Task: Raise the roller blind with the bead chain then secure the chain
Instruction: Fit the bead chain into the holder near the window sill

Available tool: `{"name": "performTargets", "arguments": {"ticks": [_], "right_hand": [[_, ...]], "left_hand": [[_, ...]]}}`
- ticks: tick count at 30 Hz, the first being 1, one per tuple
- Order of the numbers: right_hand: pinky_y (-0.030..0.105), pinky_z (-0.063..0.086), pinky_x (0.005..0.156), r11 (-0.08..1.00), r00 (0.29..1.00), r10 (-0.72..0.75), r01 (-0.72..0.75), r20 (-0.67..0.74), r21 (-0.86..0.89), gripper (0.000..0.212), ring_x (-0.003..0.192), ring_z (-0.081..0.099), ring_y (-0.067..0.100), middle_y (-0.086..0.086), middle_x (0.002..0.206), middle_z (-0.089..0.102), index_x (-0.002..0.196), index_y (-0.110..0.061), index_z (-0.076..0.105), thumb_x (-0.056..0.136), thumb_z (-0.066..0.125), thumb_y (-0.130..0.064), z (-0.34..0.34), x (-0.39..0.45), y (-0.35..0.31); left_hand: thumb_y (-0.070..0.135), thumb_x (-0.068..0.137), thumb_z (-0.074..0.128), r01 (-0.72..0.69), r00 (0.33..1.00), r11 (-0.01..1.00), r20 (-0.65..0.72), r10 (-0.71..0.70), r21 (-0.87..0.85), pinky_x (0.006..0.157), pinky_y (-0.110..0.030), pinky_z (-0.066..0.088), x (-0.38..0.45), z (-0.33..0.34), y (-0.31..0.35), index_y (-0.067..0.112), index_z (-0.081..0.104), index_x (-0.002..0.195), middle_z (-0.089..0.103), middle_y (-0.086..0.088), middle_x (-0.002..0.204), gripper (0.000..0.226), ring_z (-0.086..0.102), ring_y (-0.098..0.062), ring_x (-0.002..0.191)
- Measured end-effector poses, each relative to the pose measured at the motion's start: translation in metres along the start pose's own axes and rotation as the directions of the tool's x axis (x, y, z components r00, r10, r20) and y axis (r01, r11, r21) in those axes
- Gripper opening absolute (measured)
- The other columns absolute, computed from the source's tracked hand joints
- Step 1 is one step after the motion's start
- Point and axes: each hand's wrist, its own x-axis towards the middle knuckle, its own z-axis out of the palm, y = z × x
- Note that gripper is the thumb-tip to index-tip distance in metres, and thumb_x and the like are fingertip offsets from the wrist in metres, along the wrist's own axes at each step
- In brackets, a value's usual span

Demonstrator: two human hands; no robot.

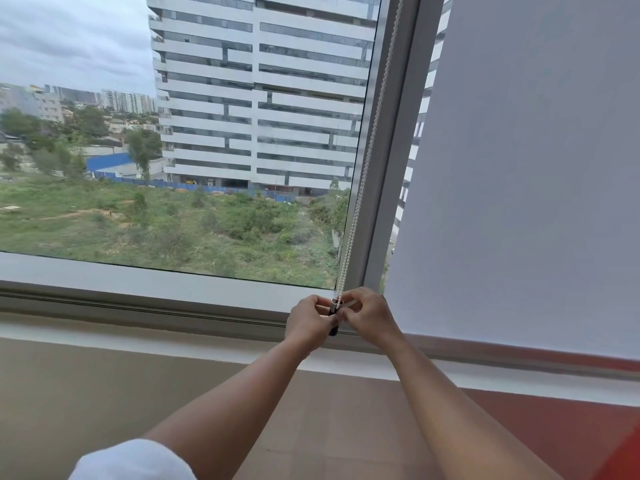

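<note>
Securing step, it seems — left hand grips the dark clip at the frame's foot, right hand pinches the chain into it; next needs a steady seat.

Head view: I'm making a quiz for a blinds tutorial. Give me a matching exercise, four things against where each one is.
Things:
1. bead chain
2. roller blind
3. hands: left hand, right hand
4. chain clip

Places:
A. lowered over the right pane
B. pinched between both hands
C. running up along the window frame
D. closed together at the chain's bottom end

Pairs: 1-C, 2-A, 3-D, 4-B
</note>
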Motion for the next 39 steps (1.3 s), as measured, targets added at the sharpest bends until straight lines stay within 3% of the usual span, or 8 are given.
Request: {"name": "performTargets", "arguments": {"ticks": [8, 13, 21, 25, 29, 37, 39], "right_hand": [[0.007, 0.046, 0.057, 0.999, 0.999, 0.035, -0.034, -0.028, 0.019, 0.014, 0.063, 0.064, 0.001, 0.0, 0.075, 0.07, 0.089, -0.009, 0.074, 0.08, 0.068, 0.0, -0.001, -0.003, 0.0], [0.006, 0.047, 0.06, 0.998, 0.999, 0.039, -0.037, -0.029, 0.048, 0.016, 0.068, 0.065, 0.005, -0.002, 0.082, 0.071, 0.091, -0.012, 0.073, 0.081, 0.068, -0.001, -0.001, -0.004, 0.0], [0.005, 0.048, 0.063, 0.999, 0.995, 0.034, -0.031, -0.09, 0.037, 0.02, 0.077, 0.066, 0.009, 0.001, 0.096, 0.072, 0.096, -0.015, 0.072, 0.08, 0.07, -0.004, 0.003, -0.007, 0.003], [0.003, 0.045, 0.061, 1.0, 0.992, 0.025, -0.024, -0.125, 0.003, 0.02, 0.071, 0.062, 0.002, 0.003, 0.098, 0.068, 0.097, -0.014, 0.071, 0.08, 0.072, -0.002, 0.003, -0.011, 0.005], [0.002, 0.044, 0.063, 0.999, 0.987, 0.025, -0.029, -0.161, -0.022, 0.022, 0.075, 0.063, 0.013, 0.006, 0.1, 0.067, 0.1, -0.008, 0.071, 0.079, 0.072, -0.001, 0.001, -0.015, 0.009], [0.011, 0.046, 0.07, 0.999, 0.982, 0.021, -0.027, -0.186, -0.029, 0.022, 0.081, 0.066, 0.018, 0.007, 0.098, 0.067, 0.099, -0.008, 0.072, 0.079, 0.07, 0.001, -0.004, -0.023, 0.012], [0.008, 0.045, 0.069, 0.999, 0.982, 0.017, -0.023, -0.189, -0.03, 0.021, 0.08, 0.066, 0.018, 0.007, 0.098, 0.066, 0.098, -0.009, 0.072, 0.079, 0.069, 0.002, -0.005, -0.025, 0.012]], "left_hand": [[0.037, 0.077, 0.084, -0.001, 1.0, 0.999, -0.018, 0.002, 0.047, 0.066, -0.024, 0.054, -0.003, 0.001, 0.004, 0.029, 0.064, 0.092, 0.074, 0.01, 0.092, 0.025, 0.071, -0.007, 0.084], [0.033, 0.078, 0.083, -0.005, 1.0, 0.999, -0.008, 0.005, 0.047, 0.073, -0.029, 0.058, 0.0, 0.002, 0.003, 0.031, 0.063, 0.087, 0.074, 0.01, 0.092, 0.023, 0.072, -0.008, 0.083], [0.029, 0.079, 0.083, -0.025, 1.0, 0.999, 0.017, 0.024, 0.046, 0.083, -0.036, 0.06, 0.0, 0.003, 0.003, 0.024, 0.067, 0.107, 0.076, 0.01, 0.098, 0.032, 0.074, -0.008, 0.086], [0.024, 0.08, 0.081, -0.033, 0.999, 0.998, 0.02, 0.032, 0.051, 0.085, -0.035, 0.06, -0.004, 0.003, 0.004, 0.027, 0.067, 0.104, 0.075, 0.011, 0.098, 0.027, 0.073, -0.007, 0.087], [0.02, 0.081, 0.079, -0.053, 0.998, 0.997, 0.034, 0.051, 0.053, 0.087, -0.037, 0.059, -0.006, 0.006, 0.006, 0.028, 0.068, 0.102, 0.074, 0.01, 0.097, 0.025, 0.072, -0.009, 0.09], [0.018, 0.083, 0.077, -0.07, 0.997, 0.996, 0.042, 0.067, 0.056, 0.088, -0.036, 0.059, -0.01, 0.013, 0.009, 0.024, 0.07, 0.108, 0.075, 0.009, 0.099, 0.026, 0.072, -0.009, 0.092], [0.018, 0.084, 0.076, -0.077, 0.996, 0.995, 0.038, 0.075, 0.059, 0.088, -0.035, 0.058, -0.011, 0.014, 0.01, 0.023, 0.069, 0.108, 0.075, 0.007, 0.1, 0.026, 0.072, -0.011, 0.093]]}}
